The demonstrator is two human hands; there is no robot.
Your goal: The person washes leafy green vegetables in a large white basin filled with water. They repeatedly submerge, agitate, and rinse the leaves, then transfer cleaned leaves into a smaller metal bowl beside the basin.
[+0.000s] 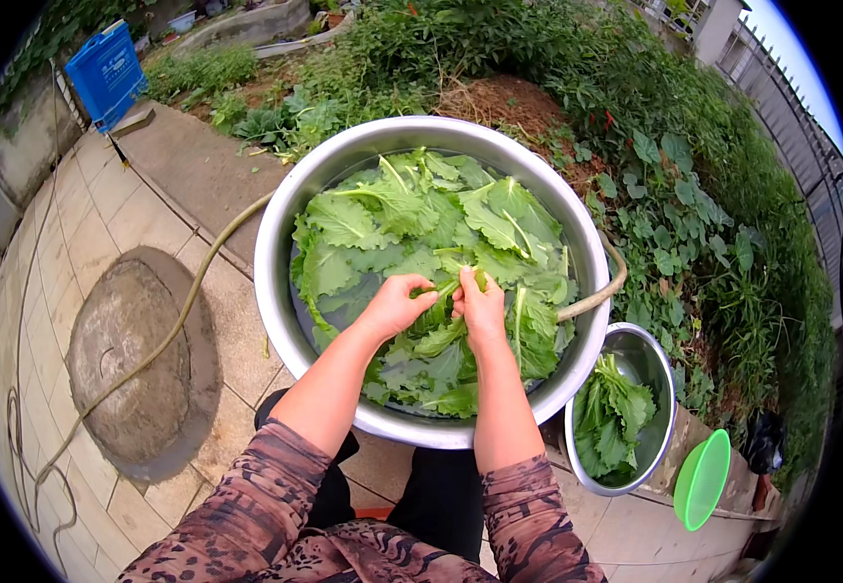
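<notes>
A large steel basin (284, 164) stands in front of me, full of water and green leafy vegetables (352, 218). Over its middle, my left hand (401, 300) pinches the stem of a leafy green (445, 291) between thumb and fingers. My right hand (481, 302) grips the same green at its stem end, thumb on top. Both hands are close together, just above the floating leaves. The lower part of the held green merges with the leaves below, so its full extent is hard to tell. A hose (582, 306) dips over the basin's right rim into the leaves.
To the right sits a smaller steel bowl (658, 393) holding a bunch of greens (611, 423). Beyond it is a green plastic colander (702, 481). The hose (203, 280) crosses a round concrete cover (134, 357) on the left. A blue crate (107, 76) stands far left; garden plants (654, 211) border the paving.
</notes>
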